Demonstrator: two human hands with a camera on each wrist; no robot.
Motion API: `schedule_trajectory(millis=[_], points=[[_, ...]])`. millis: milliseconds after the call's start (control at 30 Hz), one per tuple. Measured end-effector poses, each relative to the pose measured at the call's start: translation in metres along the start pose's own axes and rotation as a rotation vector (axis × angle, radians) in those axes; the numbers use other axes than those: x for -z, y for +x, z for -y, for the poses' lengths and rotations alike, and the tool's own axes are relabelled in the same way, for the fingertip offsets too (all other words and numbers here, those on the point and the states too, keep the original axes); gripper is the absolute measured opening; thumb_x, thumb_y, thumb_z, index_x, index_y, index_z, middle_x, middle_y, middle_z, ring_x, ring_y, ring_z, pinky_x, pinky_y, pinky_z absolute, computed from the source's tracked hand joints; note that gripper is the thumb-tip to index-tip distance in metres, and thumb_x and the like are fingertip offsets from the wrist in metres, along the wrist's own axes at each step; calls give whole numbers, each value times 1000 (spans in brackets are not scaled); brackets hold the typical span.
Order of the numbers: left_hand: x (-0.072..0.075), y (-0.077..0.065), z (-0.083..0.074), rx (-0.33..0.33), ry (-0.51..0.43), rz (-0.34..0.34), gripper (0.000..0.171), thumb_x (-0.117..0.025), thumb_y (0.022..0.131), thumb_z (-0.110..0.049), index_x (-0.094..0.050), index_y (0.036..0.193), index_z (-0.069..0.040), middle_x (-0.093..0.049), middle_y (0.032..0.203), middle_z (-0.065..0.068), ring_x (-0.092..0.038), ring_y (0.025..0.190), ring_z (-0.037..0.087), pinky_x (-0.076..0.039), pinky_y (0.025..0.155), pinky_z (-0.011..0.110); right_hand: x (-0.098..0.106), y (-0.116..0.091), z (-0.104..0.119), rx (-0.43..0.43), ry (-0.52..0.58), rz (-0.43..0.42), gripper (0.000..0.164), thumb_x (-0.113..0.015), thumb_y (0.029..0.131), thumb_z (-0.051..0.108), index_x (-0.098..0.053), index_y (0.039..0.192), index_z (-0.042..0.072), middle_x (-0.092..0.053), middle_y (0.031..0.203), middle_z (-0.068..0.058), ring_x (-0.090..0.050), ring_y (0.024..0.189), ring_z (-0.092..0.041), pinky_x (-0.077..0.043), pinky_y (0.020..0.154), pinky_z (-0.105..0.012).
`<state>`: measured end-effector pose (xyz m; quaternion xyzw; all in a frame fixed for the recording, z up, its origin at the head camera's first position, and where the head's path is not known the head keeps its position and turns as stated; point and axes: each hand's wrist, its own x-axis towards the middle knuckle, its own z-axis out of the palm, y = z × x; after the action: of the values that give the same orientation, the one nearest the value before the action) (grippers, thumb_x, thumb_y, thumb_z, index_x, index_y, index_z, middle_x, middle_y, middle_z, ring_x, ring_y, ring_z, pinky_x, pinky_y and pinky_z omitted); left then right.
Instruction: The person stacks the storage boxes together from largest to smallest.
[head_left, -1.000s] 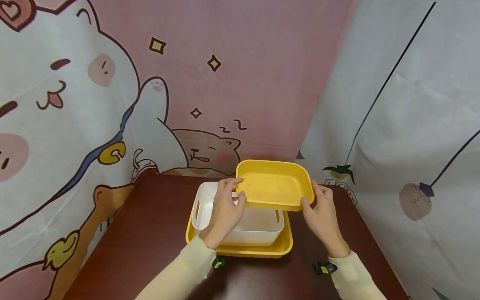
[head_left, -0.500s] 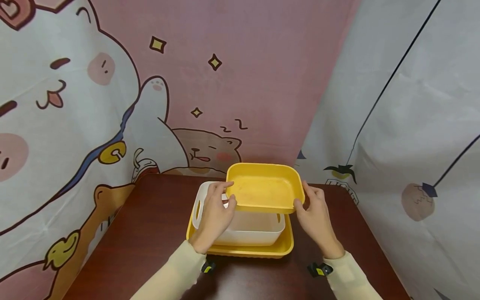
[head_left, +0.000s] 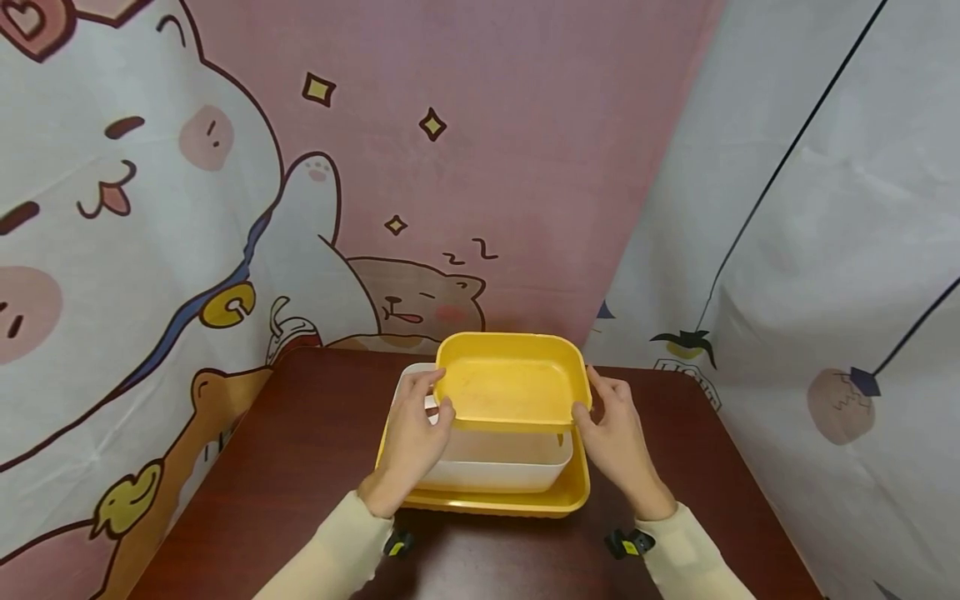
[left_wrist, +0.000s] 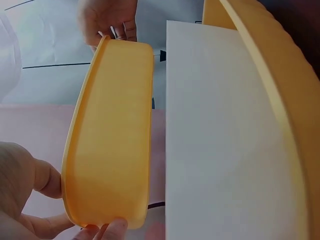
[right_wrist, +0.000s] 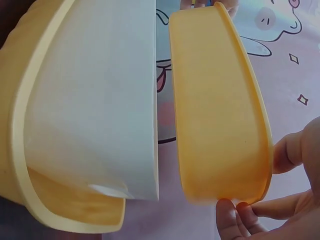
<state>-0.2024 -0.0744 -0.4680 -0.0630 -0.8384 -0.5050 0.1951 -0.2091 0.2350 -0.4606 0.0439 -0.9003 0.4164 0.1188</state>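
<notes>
A small yellow tray hangs level-ish over a white bin, which stands inside a larger yellow tray. At the small tray's left end my left hand grips the rim between thumb and fingers. Its right end is pinched by my right hand in the same way. Both wrist views show a gap between the held tray and the rim of the white bin. The held tray covers much of the bin's opening in the head view.
The dark red-brown table carries the nested containers near its middle. Behind it hangs a pink and white cloth with cartoon animals, and pale cloth lines the right side. Black wrist devices sit by both cuffs.
Both hands have carried the small yellow tray to the left and slightly lower, bringing it more squarely over the white bin. The bin and larger tray have stayed put.
</notes>
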Motion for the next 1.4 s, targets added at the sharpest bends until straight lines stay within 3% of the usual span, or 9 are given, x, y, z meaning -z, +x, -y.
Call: schedule_trajectory(millis=[267,500,567,733,867,1067,1267,1400], points=[[6,-7,13,25,31,9,51,-72,105,-3,-69,155,4,-64,150,22,-70,129,37,-72,100,50,-9,-3,0,-6,-7,37,72,-67,115,14,-39,180,0,-53,158,-26,-64,123,-39,-64,115,-59],[12,-9,19,41,60,19,59,-72,105,-4,-62,163,4,-63,154,25,-71,133,38,-72,100,47,-18,-1,-2,19,-12,39,73,-71,112,12,-43,177,-2,-56,155,-26,-65,114,-32,-61,94,-26],[14,-9,20,51,68,23,63,-73,105,-5,-59,166,4,-62,155,25,-72,133,38,-72,101,47,-21,-1,-2,23,-7,41,72,-71,111,11,-44,176,-2,-57,153,-25,-66,114,-31,-60,93,-27],[17,-12,24,67,99,27,66,-74,106,-7,-56,168,5,-62,156,24,-71,135,37,-70,105,48,-28,-1,-2,11,10,58,71,-71,110,11,-46,176,-2,-57,150,-24,-70,127,-34,-66,111,-51],[18,-14,29,57,109,29,65,-72,106,-5,-55,168,7,-62,154,26,-73,134,40,-70,106,50,-33,-3,-2,-3,25,70,72,-71,110,10,-46,176,-1,-57,150,-23,-70,132,-36,-65,116,-59],[20,-17,36,26,162,16,63,-73,105,-5,-59,164,8,-66,150,28,-76,127,41,-68,107,56,-40,-3,-6,-4,14,83,71,-72,109,11,-48,176,0,-58,149,-24,-70,133,-38,-64,115,-59],[21,-19,42,9,246,5,62,-75,104,-11,-63,162,7,-69,148,26,-76,127,43,-64,111,59,-45,-2,-8,10,-32,83,70,-74,109,11,-51,173,0,-61,144,-24,-66,115,-31,-58,93,-38],[20,-19,45,13,290,20,62,-76,105,-14,-63,163,5,-69,150,24,-77,130,44,-64,112,59,-46,-1,-10,27,-39,79,67,-75,108,11,-54,171,-1,-63,141,-25,-63,118,-34,-57,99,-45]])
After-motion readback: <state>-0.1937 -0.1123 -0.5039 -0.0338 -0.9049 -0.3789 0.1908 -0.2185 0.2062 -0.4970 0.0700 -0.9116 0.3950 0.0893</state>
